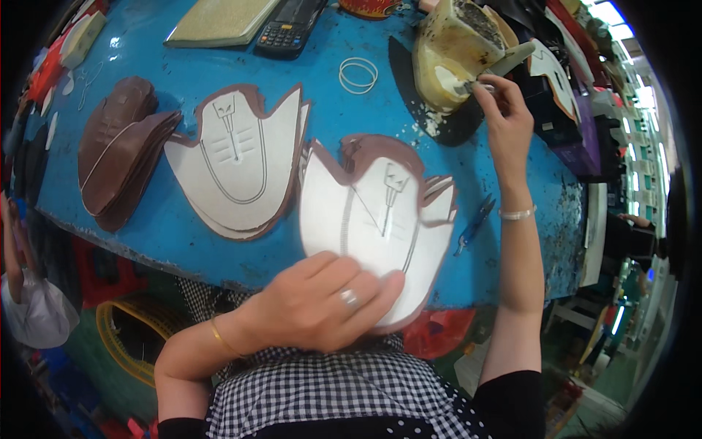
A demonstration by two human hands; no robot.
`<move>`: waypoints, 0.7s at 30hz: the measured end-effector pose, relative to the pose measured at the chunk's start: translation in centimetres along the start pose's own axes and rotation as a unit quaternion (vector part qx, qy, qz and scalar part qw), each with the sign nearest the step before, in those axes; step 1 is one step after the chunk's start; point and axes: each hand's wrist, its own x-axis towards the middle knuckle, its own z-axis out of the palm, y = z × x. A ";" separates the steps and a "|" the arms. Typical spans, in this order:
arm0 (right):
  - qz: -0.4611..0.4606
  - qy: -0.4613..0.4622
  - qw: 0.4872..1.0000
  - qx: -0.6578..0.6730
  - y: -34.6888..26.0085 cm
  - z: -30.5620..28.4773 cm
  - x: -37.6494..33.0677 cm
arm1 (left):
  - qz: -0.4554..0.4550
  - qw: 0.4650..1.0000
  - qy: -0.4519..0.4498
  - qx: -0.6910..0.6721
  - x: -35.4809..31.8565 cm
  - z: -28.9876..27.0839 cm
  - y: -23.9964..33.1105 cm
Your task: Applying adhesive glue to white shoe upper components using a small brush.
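The left hand (329, 304) is closed on the lower edge of a stack of white-faced, brown-edged cut pieces (380, 219) marked with dark lines, at the near edge of a worn blue surface (307, 77). Small dark-handled snips (477, 223) lie to the right of this stack. Left of it lies a second stack of white-faced, brown-edged pieces (238, 157); farther left, a pile of folded brown pieces (121, 154). The right hand (504, 110) is bent, its thumb and fingertips together at the lip of a yellowish container with white residue (446, 62); whether it grips anything cannot be told. A flat black sheet (462, 128) lies beneath the container. Beyond the stacks are two thin white rings (358, 76), then a black keypad device (289, 33) beside a gold-coloured book (216, 23).
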 end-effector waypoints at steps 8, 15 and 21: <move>-0.111 -0.040 0.974 -0.193 2.5 -0.2 2.1 | -0.119 0.965 0.116 0.201 -2.7 -5.9 -4.5; 0.090 -0.070 0.987 0.114 -2.3 -2.1 -1.9 | -0.217 0.975 -0.016 -0.054 -4.9 -2.6 -4.3; -0.009 -0.321 0.946 0.043 -7.3 -3.0 -9.8 | -0.085 0.981 -0.056 -0.165 -2.9 3.3 1.3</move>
